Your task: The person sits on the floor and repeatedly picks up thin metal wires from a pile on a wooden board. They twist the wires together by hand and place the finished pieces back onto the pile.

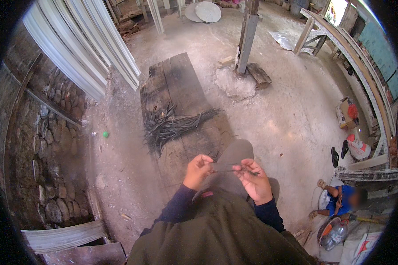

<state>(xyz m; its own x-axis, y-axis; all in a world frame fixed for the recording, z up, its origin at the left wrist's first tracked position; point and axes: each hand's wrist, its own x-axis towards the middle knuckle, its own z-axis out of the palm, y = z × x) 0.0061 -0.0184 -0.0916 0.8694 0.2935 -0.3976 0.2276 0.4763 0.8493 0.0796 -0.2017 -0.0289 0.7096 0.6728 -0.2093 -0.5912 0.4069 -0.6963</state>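
A thin dark strip (pixel 225 170) stretches between my two hands, in front of my knees. My left hand (pixel 198 172) pinches one end between thumb and fingers. With its fingers curled, my right hand (pixel 254 182) grips the other end, and a bit of dark strip shows among those fingers. What the strip is made of is too small to tell. Beyond my hands, a loose bundle of similar dark strips (pixel 181 123) lies across a worn wooden board (pixel 174 79) on the floor.
White corrugated sheets (pixel 86 44) lean at the left above stacked stones (pixel 53 145). A wooden post (pixel 247 42) stands ahead on a concrete lump. To the right are a wooden bench (pixel 340 39), black sandals (pixel 339 153), a person in blue (pixel 340 198) and a plastic bottle (pixel 334 236).
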